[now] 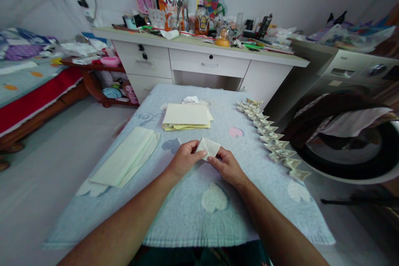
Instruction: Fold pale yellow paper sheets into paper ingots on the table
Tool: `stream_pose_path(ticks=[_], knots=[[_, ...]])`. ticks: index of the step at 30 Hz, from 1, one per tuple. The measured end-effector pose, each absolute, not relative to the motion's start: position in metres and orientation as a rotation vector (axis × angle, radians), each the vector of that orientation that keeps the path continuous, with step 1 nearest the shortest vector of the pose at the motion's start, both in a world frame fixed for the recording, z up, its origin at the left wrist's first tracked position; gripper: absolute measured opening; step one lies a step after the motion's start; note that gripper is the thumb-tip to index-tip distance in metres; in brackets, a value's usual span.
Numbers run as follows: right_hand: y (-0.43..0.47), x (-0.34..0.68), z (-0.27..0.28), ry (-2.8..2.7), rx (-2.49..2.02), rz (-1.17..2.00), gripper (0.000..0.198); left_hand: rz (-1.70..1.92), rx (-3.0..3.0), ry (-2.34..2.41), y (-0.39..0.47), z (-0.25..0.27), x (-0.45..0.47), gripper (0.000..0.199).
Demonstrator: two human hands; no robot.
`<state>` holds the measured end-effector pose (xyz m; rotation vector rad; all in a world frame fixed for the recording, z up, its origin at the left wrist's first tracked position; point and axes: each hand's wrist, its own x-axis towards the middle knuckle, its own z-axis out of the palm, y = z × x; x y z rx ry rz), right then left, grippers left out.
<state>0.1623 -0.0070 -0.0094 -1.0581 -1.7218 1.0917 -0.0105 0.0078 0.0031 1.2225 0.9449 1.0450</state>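
A small folded piece of pale paper [209, 147] is held between both hands above the middle of the cloth-covered table. My left hand [187, 156] pinches its left side, thumb on top. On the lower right side, my right hand [227, 165] grips it with the thumb in front; the other fingers are partly hidden behind. Beyond the hands lies a stack of cream and yellow paper sheets [186, 114]. To the left rests a pile of long pale green folded sheets [124, 158]. Several folded paper pieces [269, 135] stand in rows along the right side.
The table wears a light blue cloth [187, 216] with heart shapes. White crumpled paper [190, 99] lies behind the stack. A white desk [212, 62] crowded with jars and bags stands beyond. At right is a washing machine [346, 70] with its door open; a bed [31, 91] is at left.
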Motion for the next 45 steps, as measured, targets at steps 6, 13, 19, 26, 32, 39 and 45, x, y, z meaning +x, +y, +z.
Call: stream_pose_path(ticks=[6, 13, 19, 26, 32, 39, 45], knots=[[-0.009, 0.163, -0.005, -1.786, -1.081, 1.035, 0.025, 0.981, 1.406, 1.017, 0.010, 0.006, -0.018, 0.031], [-0.010, 0.163, 0.001, -1.642, -1.042, 1.183, 0.019, 1.040, 1.265, 0.998, 0.011, 0.002, -0.019, 0.026], [-0.010, 0.163, 0.004, -1.576, -1.044, 1.237, 0.023, 1.133, 1.093, 0.957, 0.010, 0.001, -0.014, 0.030], [-0.008, 0.163, -0.002, -1.654, -1.071, 1.140, 0.024, 1.092, 1.094, 0.945, 0.010, 0.001, -0.014, 0.030], [-0.009, 0.162, -0.001, -1.715, -1.099, 1.054, 0.016, 1.072, 1.117, 0.990, 0.012, 0.002, -0.020, 0.022], [-0.009, 0.158, 0.001, -1.764, -1.144, 0.807, 0.006, 0.992, 1.384, 1.047, 0.009, 0.002, -0.017, 0.018], [-0.009, 0.161, -0.001, -1.915, -1.145, 0.391, 0.015, 1.100, 1.725, 1.129, 0.006, 0.005, -0.017, 0.010]])
